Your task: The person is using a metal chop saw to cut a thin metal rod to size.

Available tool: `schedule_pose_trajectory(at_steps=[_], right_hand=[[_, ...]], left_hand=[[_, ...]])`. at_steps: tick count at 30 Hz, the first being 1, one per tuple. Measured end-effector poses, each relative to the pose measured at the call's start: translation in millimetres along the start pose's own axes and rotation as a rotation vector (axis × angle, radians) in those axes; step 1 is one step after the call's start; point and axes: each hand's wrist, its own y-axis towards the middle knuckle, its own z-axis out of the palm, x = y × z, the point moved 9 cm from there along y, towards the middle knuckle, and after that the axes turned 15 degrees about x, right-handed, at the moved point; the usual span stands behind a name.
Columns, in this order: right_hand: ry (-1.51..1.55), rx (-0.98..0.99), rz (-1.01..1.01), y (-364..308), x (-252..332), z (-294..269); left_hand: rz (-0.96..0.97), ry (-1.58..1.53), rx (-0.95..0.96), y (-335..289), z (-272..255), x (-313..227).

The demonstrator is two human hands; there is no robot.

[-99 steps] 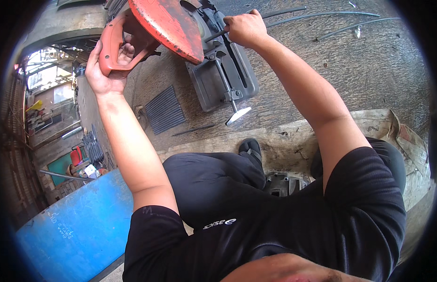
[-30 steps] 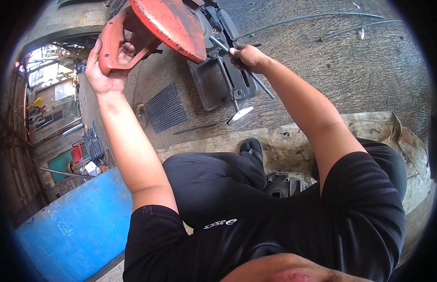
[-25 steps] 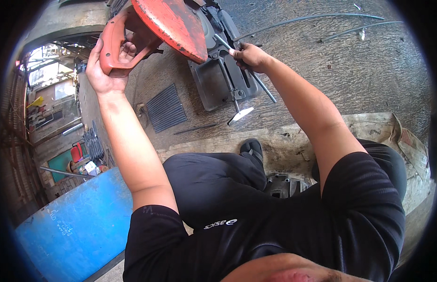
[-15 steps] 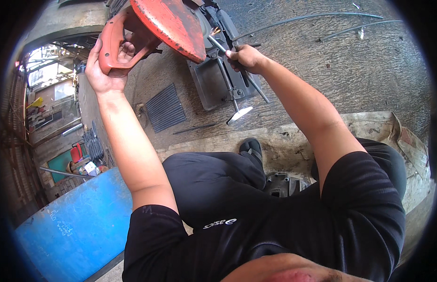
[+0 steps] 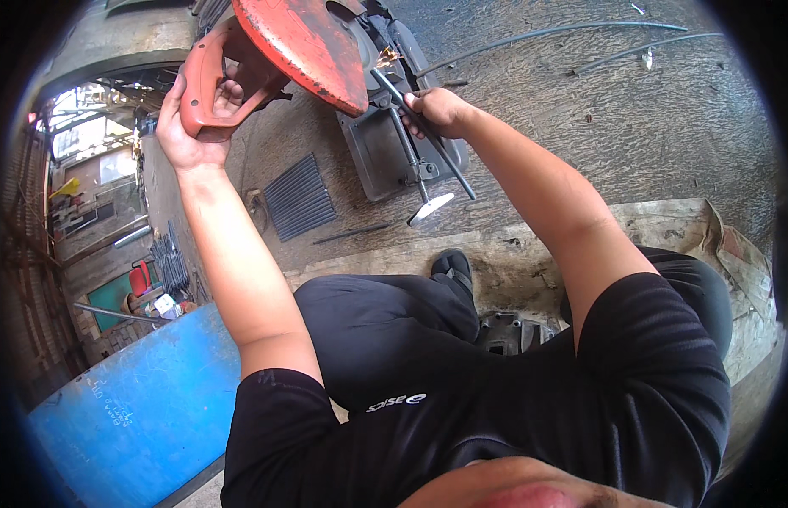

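My left hand point(image 5: 189, 140) grips the orange-red D-shaped handle of a cut-off saw, its fingers curled through the opening. The saw's scuffed red blade guard point(image 5: 305, 55) tilts over its grey base point(image 5: 368, 157). My right hand point(image 5: 438, 112) is closed around a thin metal rod point(image 5: 453, 165), which slants from the guard's right edge down toward me. Small orange sparks point(image 5: 387, 57) fly just by the rod's upper end. A clamp screw with a pale, shiny handle point(image 5: 432, 208) sticks out from the base toward me. The guard hides most of the blade.
Several dark cut rods point(image 5: 299, 196) lie side by side on the floor left of the saw, with one loose rod point(image 5: 351, 234) nearby. Long thin rods point(image 5: 572, 27) stretch across the floor at far right. A blue panel point(image 5: 148, 406) stands at lower left.
The rod in my right hand has shifted, its near end swinging left and toward me. My right hand has moved slightly with it. The sparks have spread wider. My left hand stays on the handle.
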Motion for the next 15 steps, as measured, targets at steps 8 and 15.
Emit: schedule_pose_trajectory(at_steps=[8,15], right_hand=[[-0.069,-0.175,-0.041,-5.6,3.1,-21.9],[-0.440,-0.385,0.012,-17.4,22.7,-32.1]], left_hand=[[0.008,0.016,-0.026,-1.2,0.3,-0.3],[-0.009,0.033,0.005,0.5,-3.8,-0.6]])
